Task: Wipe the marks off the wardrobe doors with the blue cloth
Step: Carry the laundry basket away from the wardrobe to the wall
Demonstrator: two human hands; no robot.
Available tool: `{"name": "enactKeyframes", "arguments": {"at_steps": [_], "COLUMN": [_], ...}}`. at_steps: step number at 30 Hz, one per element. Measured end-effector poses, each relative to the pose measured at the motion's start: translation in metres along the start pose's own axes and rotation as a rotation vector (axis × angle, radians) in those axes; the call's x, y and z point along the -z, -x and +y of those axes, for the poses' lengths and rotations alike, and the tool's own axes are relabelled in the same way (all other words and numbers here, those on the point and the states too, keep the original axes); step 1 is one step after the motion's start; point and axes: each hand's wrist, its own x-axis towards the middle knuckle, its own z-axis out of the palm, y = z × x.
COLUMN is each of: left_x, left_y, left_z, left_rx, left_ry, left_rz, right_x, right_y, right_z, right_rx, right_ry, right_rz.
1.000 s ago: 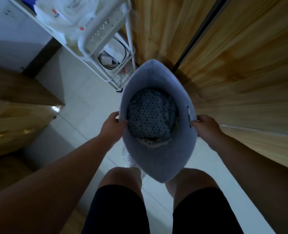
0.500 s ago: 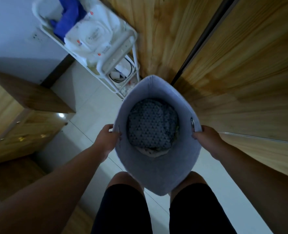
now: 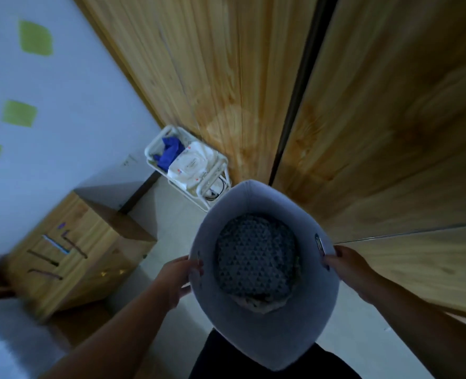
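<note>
Grey felt, soft-walled and oval at the mouth: this is the basket (image 3: 267, 340) I hold out in front of me. My left hand (image 3: 175, 280) is curled over its left rim. My right hand (image 3: 346, 266) grips the right rim just beside a small metal eyelet (image 3: 319, 243). Inside lies a bundle of dark fabric (image 3: 253, 258) printed with small triangles, with a paler scrap showing under its near edge.

The blue cloth (image 3: 170, 153) is in neither hand. It lies crumpled in the top tray of the white metal trolley (image 3: 150, 149), next to some soft white packs (image 3: 191, 166). The trolley stands on the pale floor (image 3: 171, 214) beyond the far end of the basket, close against the left of the two pine-board wardrobe doors (image 3: 226, 64). A dark gap runs between the doors, and a paler round patch shows on the left one above the trolley.

To my left a low wooden cabinet (image 3: 76, 255) stands against the pale wall (image 3: 89, 119), which bears three green squares (image 3: 35, 38).
</note>
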Motion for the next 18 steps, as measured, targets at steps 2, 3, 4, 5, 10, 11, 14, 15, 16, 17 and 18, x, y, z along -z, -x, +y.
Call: {"name": "enactKeyframes", "arguments": {"at_steps": [2, 3, 4, 5, 10, 11, 14, 15, 16, 17, 18], "left_x": [0.006, 0.008, 0.011, 0.014, 0.011, 0.006, -0.018, -0.029, -0.042, -0.055, -0.07], "left_y": [0.009, 0.01, 0.011, 0.011, 0.007, 0.008, 0.016, 0.02, 0.024, 0.028, 0.034], "left_z": [0.001, 0.001, 0.001, 0.002, 0.016, 0.019, 0.026, 0.028, 0.028, 0.026, 0.024], "left_rx": [0.028, 0.044, 0.051, 0.048, -0.005, -0.02, -0.061, -0.077, -0.092, -0.105, -0.118], "left_ry": [0.025, 0.029, 0.024, 0.01, -0.148, -0.193, -0.339, -0.39, -0.442, -0.493, -0.548], "left_rz": [-0.015, -0.027, -0.042, -0.066, -0.193, -0.223, -0.308, -0.337, -0.359, -0.384, -0.412], "right_x": [0.005, 0.006, 0.007, 0.006, -0.011, -0.016, -0.031, -0.036, -0.041, -0.046, -0.051], "right_y": [0.021, 0.03, 0.04, 0.05, 0.102, 0.113, 0.149, 0.161, 0.172, 0.184, 0.196], "right_z": [0.004, 0.008, 0.014, 0.021, 0.07, 0.082, 0.12, 0.134, 0.149, 0.164, 0.179], "right_rx": [-0.028, -0.048, -0.073, -0.098, -0.2, -0.218, -0.286, -0.31, -0.338, -0.368, -0.398], "right_ry": [-0.03, -0.043, -0.052, -0.066, -0.212, -0.25, -0.371, -0.415, -0.456, -0.497, -0.537], "right_rz": [0.033, 0.051, 0.078, 0.106, 0.254, 0.282, 0.365, 0.39, 0.414, 0.441, 0.47]}}
